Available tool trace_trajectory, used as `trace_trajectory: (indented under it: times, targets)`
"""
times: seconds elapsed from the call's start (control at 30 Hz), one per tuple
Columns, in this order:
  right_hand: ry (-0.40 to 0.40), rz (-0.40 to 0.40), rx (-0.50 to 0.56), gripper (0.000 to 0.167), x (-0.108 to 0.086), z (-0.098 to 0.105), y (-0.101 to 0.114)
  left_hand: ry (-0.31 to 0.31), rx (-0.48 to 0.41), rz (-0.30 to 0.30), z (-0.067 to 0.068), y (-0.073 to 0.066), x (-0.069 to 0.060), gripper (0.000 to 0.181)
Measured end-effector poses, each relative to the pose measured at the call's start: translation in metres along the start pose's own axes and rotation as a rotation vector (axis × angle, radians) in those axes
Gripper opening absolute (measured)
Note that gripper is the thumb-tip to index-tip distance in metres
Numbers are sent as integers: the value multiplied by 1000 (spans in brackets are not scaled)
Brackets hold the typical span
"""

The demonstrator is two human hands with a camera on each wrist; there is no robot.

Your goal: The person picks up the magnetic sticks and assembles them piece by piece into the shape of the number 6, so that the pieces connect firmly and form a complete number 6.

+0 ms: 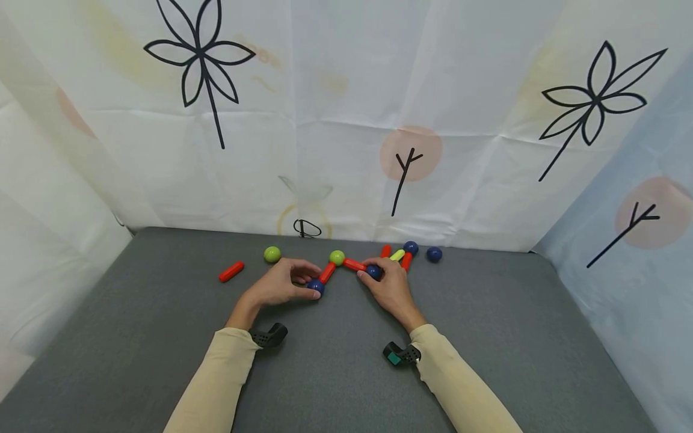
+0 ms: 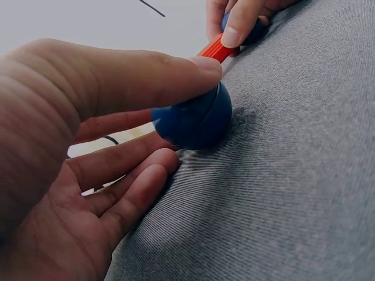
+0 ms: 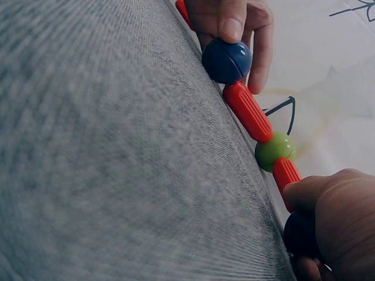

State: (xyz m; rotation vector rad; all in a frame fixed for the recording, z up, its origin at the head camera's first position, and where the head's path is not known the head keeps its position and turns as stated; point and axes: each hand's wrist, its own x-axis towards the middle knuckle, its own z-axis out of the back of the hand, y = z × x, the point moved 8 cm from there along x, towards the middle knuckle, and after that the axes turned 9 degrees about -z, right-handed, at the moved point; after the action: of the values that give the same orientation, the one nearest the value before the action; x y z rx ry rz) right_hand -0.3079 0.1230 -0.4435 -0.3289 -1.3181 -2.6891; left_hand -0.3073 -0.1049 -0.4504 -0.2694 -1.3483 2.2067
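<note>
Head view: near the tabletop's (image 1: 346,379) far edge, left ball (image 1: 315,285), left rod (image 1: 327,273), green ball (image 1: 337,258), right rod (image 1: 354,265) and right ball (image 1: 375,272) stand end to end; the left grip (image 1: 284,282) pinches the left ball, the right grip (image 1: 391,288) holds the right. Left wrist view: thumb across the blue left ball. Right wrist view: right thumb against the red right rod.

Soft, even light fills our head view, the backdrop (image 1: 346,72) bright at twelve o'clock. In our left wrist view, a diffuse shadow spreads from the blue ball (image 2: 196,126) toward four o'clock. Our right wrist view shows glints on the green ball (image 3: 274,152) and a blurred grey surface (image 3: 88,146) at nine o'clock.
</note>
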Motion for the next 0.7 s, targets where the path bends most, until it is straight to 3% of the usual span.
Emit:
trace_trajectory:
  times: [0.4,0.57,0.7]
  targets:
    - [7,-1,2,23,0,0,0,4,-5,-32,-2,0,1,52]
    - [-5,28,5,33,-1,1,2,49,38,-64,-8,-8,3,52]
    - [13,36,80,46,-2,1,2,72,77,-65,-12,-10,4,49]
